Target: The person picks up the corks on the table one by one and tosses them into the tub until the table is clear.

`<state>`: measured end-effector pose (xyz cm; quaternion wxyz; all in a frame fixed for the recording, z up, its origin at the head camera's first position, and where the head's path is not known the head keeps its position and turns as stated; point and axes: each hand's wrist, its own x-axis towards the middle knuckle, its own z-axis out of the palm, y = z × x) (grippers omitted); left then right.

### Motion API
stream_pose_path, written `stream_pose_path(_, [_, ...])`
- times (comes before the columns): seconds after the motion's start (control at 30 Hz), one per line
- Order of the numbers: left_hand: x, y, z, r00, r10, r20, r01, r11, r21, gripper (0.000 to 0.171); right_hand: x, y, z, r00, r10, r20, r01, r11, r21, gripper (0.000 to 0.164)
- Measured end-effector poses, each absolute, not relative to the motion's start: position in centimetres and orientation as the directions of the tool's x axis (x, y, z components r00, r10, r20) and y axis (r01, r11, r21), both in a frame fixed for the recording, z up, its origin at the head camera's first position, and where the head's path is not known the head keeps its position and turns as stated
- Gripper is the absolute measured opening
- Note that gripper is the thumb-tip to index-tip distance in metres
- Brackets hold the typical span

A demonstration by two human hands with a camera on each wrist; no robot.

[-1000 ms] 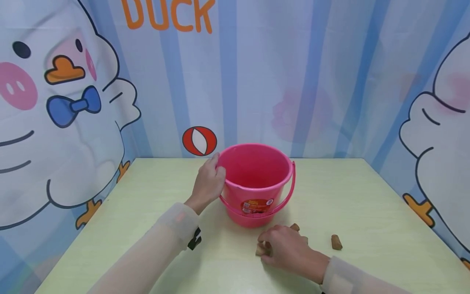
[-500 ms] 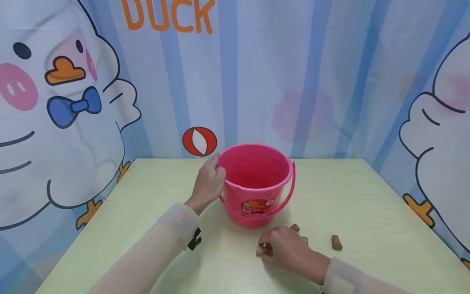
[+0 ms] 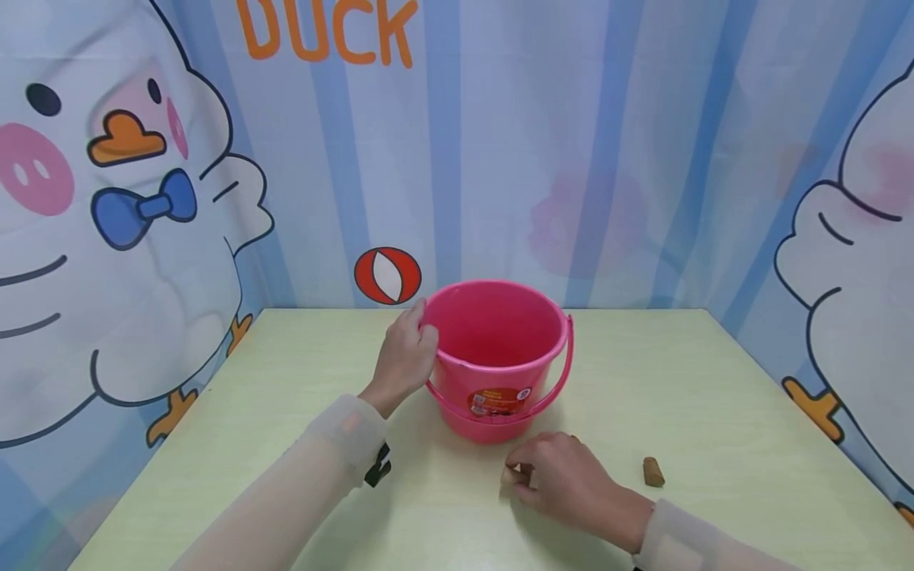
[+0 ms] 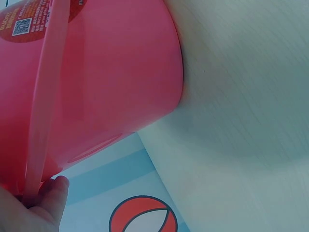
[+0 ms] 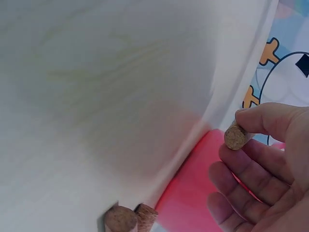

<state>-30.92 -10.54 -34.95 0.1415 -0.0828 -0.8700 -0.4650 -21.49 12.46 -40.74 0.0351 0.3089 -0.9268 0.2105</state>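
Note:
A pink plastic bucket [image 3: 457, 385] stands upright on the table, its handle [image 3: 559, 382] hanging down across the front. My left hand [image 3: 405, 353] grips the bucket's left rim; in the left wrist view, part of that hand [image 4: 46, 208] shows beside the handle. In front of the bucket, my right hand [image 3: 567, 480] pinches a cork [image 5: 235, 137] between thumb and fingertips, just above the table. Two more corks, a wider one [image 5: 120, 219] and a smaller one [image 5: 146, 216], lie below it in the right wrist view; in the head view the hand mostly hides them.
Farther right on the pale table [image 3: 286, 444] lies a lone brown cork [image 3: 653, 472]. A label [image 3: 500, 400] is stuck on the bucket's front. Behind the table's back edge hangs a blue striped curtain [image 3: 485, 159] with printed cartoon ducks.
My right hand has risen slightly from the table with the cork pinched in its fingers, after being down among the corks. My left hand and the bucket have kept their place.

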Motion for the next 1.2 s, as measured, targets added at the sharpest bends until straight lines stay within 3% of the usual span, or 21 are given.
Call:
stream_pose_path(0.43, [-30.9, -10.6, -35.1, -0.949, 0.01, 0.315, 0.268, 0.552, 0.79, 0.064, -21.2, 12.7, -39.5, -0.823, -0.512, 0.245, -0.568, 0.742, -0.356, 0.015])
stream_pose_path(1.2, [-31.1, -10.6, -35.1, -0.948, 0.006, 0.318, 0.266, 0.559, 0.785, 0.066, -20.9, 13.0, -37.7, -0.738, -0.469, 0.485, -0.633, 0.73, -0.257, 0.028])
